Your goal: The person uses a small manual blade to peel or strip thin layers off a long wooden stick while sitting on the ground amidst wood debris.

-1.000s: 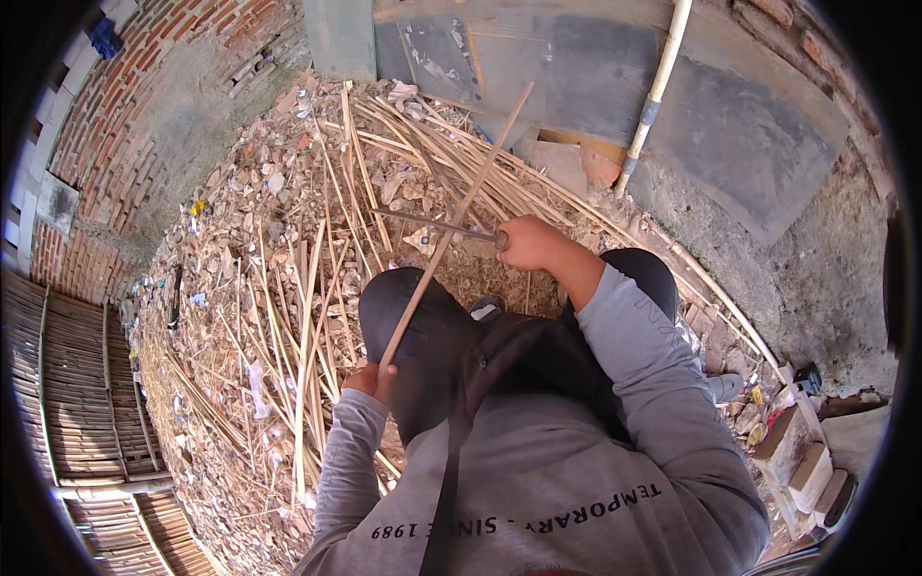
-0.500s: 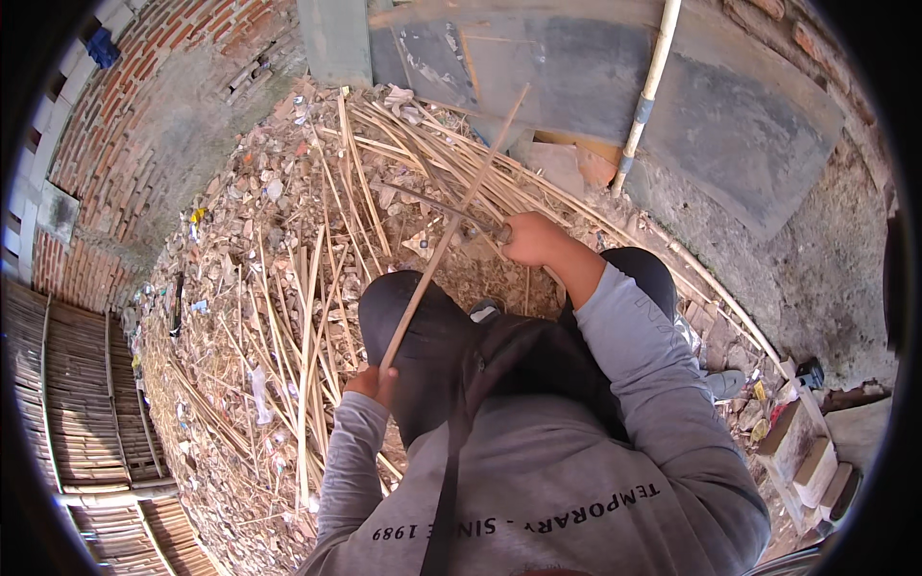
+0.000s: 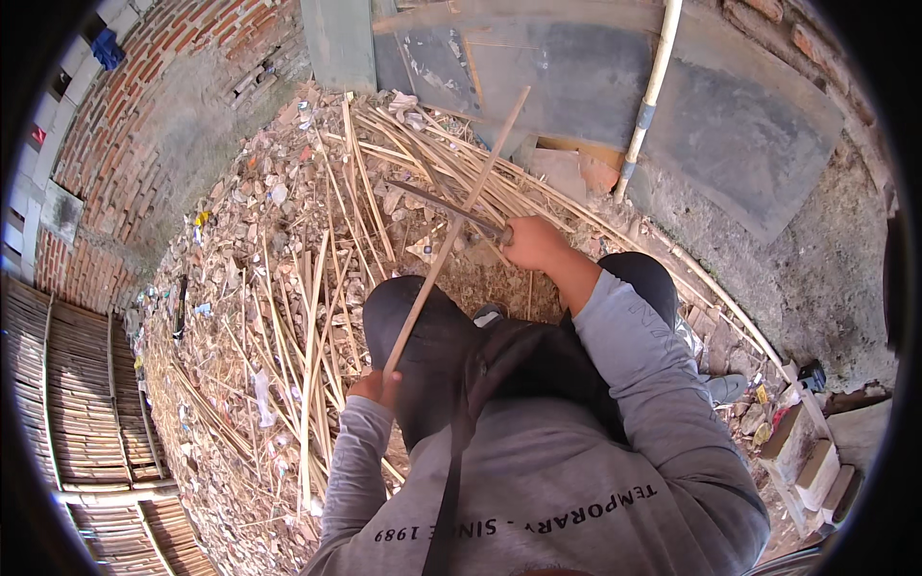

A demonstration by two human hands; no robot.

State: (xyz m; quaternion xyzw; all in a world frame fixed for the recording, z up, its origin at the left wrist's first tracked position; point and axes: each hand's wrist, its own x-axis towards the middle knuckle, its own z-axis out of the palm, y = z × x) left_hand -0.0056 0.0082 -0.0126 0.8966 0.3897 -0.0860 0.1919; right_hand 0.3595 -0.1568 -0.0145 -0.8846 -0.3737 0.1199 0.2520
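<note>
My left hand (image 3: 376, 387) is closed around the lower end of a long, thin bamboo strip (image 3: 425, 291). The strip slants up and away over my left knee, its far end in the air. In my right hand (image 3: 538, 245) is the handle of a long knife (image 3: 437, 199), fingers wrapped round it. Its dark blade points left and crosses the strip a little above mid-length; they seem to touch there. My right fist stays just to the right of the strip, in front of my right knee.
Bamboo strips lie in a pile (image 3: 461, 158) ahead and in a looser group (image 3: 312, 355) to my left, over rubble-strewn ground. Grey boards (image 3: 567, 82) and an upright pole (image 3: 648, 101) stand ahead. A brick wall (image 3: 125, 154) and bamboo slats (image 3: 82, 394) are at left.
The knife blade has shifted slightly right, its tip nearer the strip, and it looks sharper and broader. Both hands keep their holds; the strip's angle is nearly unchanged.
</note>
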